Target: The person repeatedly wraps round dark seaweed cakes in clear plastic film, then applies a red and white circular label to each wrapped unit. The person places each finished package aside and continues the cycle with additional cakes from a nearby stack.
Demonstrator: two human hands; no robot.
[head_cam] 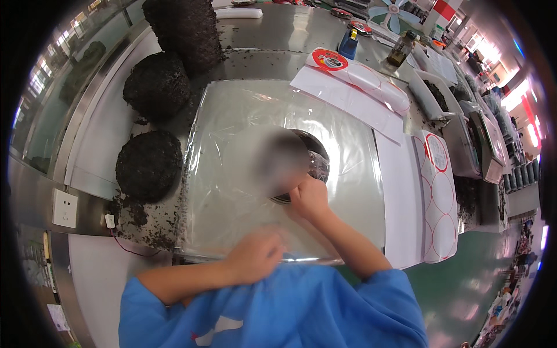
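Observation:
A stack of clear plastic film sheets (226, 174) lies before me on the steel worktable. On it rests a dark, round, flat item (320, 150), partly wrapped in shiny clear film; a blurred patch covers much of its left side. My right hand (310, 195) is at the item's near edge with its fingers curled, pinching something at that edge that the blur hides. Close to my body, over the near edge of the film, my left hand (259, 252) is motion-blurred; its fingers look curled, and whether it holds anything is unclear.
Dark, rough round cakes (149, 166) and a tall dark stack (185, 35) stand left, among crumbs. Rolls of round labels (439, 195) lie on white paper (398, 174) at right. Beyond are a blue tape dispenser (348, 45), a glass jar (401, 50), a white tray (417, 93) and a fan (391, 11).

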